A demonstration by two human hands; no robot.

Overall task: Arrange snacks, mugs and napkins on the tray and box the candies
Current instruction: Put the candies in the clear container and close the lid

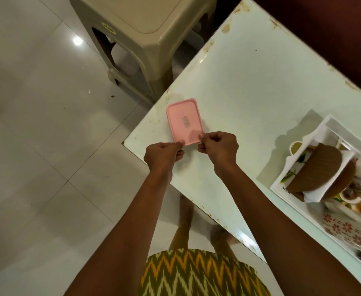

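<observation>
A pink rectangular box [184, 121] with its lid on lies near the left corner of the pale table [250, 86]. My left hand [163, 154] pinches the box's near left corner and my right hand [219, 147] pinches its near right corner. The contents of the box are hidden by the lid. At the right edge of the view stands a white tray [299, 208] holding brown napkins [316, 167], a mug [295, 147], snacks and floral-patterned items, partly cut off by the frame.
A beige plastic stool [145, 39] stands on the tiled floor beyond the table's left corner. The table edge runs diagonally close to my body. A dark wall borders the table's far right side.
</observation>
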